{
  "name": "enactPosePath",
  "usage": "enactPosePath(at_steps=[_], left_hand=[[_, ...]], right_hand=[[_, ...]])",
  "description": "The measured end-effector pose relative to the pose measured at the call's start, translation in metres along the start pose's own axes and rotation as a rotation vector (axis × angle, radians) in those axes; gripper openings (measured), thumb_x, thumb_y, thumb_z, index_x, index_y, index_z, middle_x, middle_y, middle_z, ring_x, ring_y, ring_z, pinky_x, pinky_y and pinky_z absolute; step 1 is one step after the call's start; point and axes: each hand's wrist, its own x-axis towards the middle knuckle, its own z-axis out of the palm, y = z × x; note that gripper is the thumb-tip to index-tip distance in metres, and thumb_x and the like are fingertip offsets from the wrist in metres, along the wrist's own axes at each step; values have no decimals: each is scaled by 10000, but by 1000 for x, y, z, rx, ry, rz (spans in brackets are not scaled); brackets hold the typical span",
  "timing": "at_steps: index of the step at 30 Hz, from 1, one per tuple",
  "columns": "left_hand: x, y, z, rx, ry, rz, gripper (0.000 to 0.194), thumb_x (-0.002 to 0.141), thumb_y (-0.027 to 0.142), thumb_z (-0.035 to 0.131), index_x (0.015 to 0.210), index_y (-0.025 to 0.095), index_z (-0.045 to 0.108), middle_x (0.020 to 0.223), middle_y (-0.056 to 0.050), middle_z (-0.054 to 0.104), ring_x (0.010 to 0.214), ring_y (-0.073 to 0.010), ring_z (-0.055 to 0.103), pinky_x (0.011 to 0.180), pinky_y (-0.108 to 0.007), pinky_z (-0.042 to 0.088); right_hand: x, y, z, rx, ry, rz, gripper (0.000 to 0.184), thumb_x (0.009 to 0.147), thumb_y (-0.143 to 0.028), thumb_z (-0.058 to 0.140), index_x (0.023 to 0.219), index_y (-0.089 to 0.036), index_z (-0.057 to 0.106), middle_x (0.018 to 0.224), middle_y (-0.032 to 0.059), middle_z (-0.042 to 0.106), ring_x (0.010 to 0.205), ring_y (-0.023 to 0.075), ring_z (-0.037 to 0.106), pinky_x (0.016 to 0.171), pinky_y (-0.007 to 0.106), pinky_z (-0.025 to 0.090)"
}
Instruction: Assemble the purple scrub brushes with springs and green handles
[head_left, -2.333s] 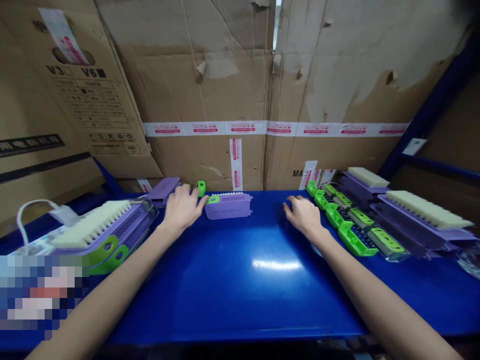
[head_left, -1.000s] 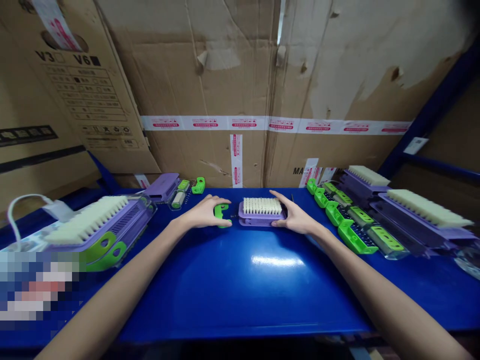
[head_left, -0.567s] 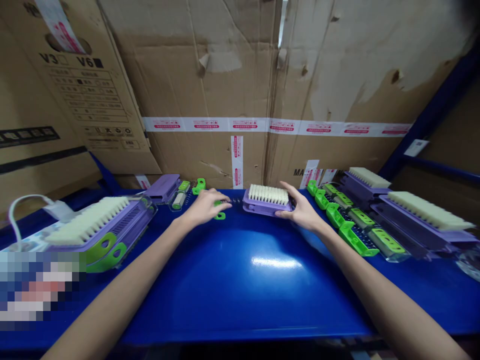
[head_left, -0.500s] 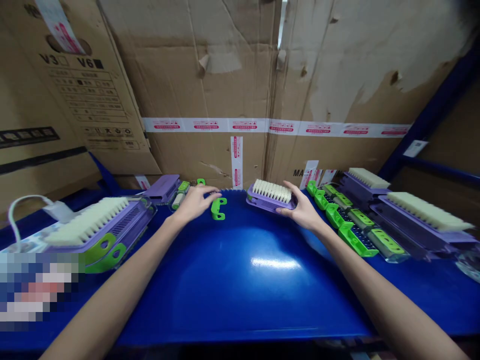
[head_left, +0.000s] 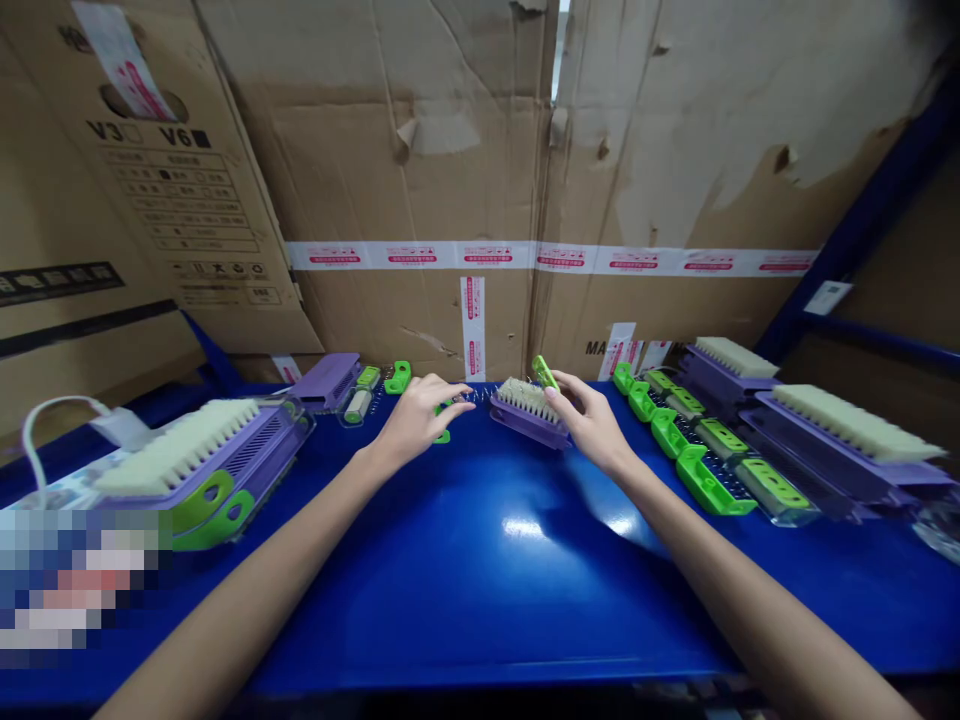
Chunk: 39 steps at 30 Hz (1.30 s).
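Note:
My left hand (head_left: 421,418) has its thumb and index finger curved toward each other. Something thin and wiry shows at its fingertips, too small to make out. Behind that hand, a green bracket (head_left: 443,437) is mostly hidden. My right hand (head_left: 592,418) grips a small green plastic piece (head_left: 543,372) between thumb and fingers, tilted above a brush. This purple brush (head_left: 531,418) with cream bristles lies bristles up at the back of the blue tabletop, just left of the right hand.
Green brackets (head_left: 712,485), green-topped clear pieces (head_left: 776,488) and purple brushes (head_left: 847,425) line the right side. At left are another brush (head_left: 187,450), a purple block (head_left: 328,382), a green bracket (head_left: 397,377) and a white plug (head_left: 120,425) with cable. Cardboard (head_left: 405,190) stands behind.
My right hand has let go of the brush, which now lies on the table, and holds the green piece over it. My left hand has shifted right, in front of the green bracket.

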Motion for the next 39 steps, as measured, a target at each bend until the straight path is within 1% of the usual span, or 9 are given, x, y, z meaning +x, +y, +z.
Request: enactPosePath(at_steps=[9, 15, 18, 22, 24, 26, 31, 34, 39], left_hand=[[-5, 12, 2, 284, -73, 129, 290, 936, 320, 461, 1163, 199, 596, 1041, -74, 680, 967, -212, 566, 853, -363, 360], [-5, 37, 18, 379, -43, 211, 384, 931, 280, 463, 1299, 177, 499, 1134, -140, 633, 971, -240, 601, 898, -423, 370], [-2, 44, 23, 64, -111, 43, 330, 940, 299, 439, 1194, 133, 568, 949, -112, 683, 838, -203, 644, 815, -363, 438], [5, 37, 19, -531, -416, -283, 400, 950, 382, 355, 1127, 103, 582, 807, -69, 687, 589, -144, 648, 627, -274, 478], [5, 31, 19, -485, -443, -397, 399, 930, 400, 379, 1079, 109, 607, 796, -72, 689, 593, -154, 653, 611, -273, 484], [4, 28, 23, -200, -386, -430, 346, 887, 391, 467, 1044, 133, 637, 777, -74, 692, 679, -195, 666, 657, -304, 496], [3, 34, 34, 302, -210, -239, 434, 827, 326, 593, 1207, 120, 550, 1068, -149, 658, 1038, -290, 590, 867, -405, 470], [6, 39, 30, 216, -81, 16, 513, 846, 316, 594, 1306, 136, 454, 1214, -136, 597, 1106, -251, 541, 922, -387, 441], [9, 38, 17, 79, -82, 342, 273, 928, 178, 448, 1153, 197, 601, 1101, -53, 681, 994, -173, 598, 846, -335, 431]], right_hand=[[-4, -5, 7, 559, 15, 354, 440, 737, -403, 697, 1072, -132, 609, 783, 71, 695, 651, 151, 642, 573, 256, 486], [-14, -15, 20, 669, -88, 488, 490, 771, -291, 682, 1212, -135, 537, 1010, 135, 702, 844, 191, 690, 798, 337, 544], [-17, -11, 23, 524, -162, 345, 564, 778, -331, 671, 1278, -135, 501, 1046, 137, 700, 937, 222, 679, 872, 390, 528], [-12, 2, 13, 61, 9, -179, 508, 804, -323, 629, 1291, -222, 525, 1190, 84, 652, 1138, 233, 593, 999, 409, 455], [-8, 8, 7, -107, 149, -317, 474, 826, -310, 598, 1289, -231, 533, 1251, 80, 617, 1160, 235, 579, 1007, 404, 453], [-6, 11, 4, -175, 210, -330, 470, 841, -306, 578, 1301, -223, 522, 1236, 88, 626, 1121, 239, 605, 955, 400, 495], [-5, 16, 8, -298, -5, -370, 356, 837, -227, 567, 1187, -200, 623, 1140, 83, 679, 1033, 227, 649, 903, 380, 524], [-7, 14, 11, -310, -97, -429, 327, 832, -203, 576, 1150, -194, 651, 1150, 88, 674, 1070, 233, 631, 937, 398, 502], [-7, 11, 15, -178, -224, -396, 338, 855, -234, 574, 1186, -189, 626, 1140, 82, 678, 1040, 210, 644, 913, 372, 518]])
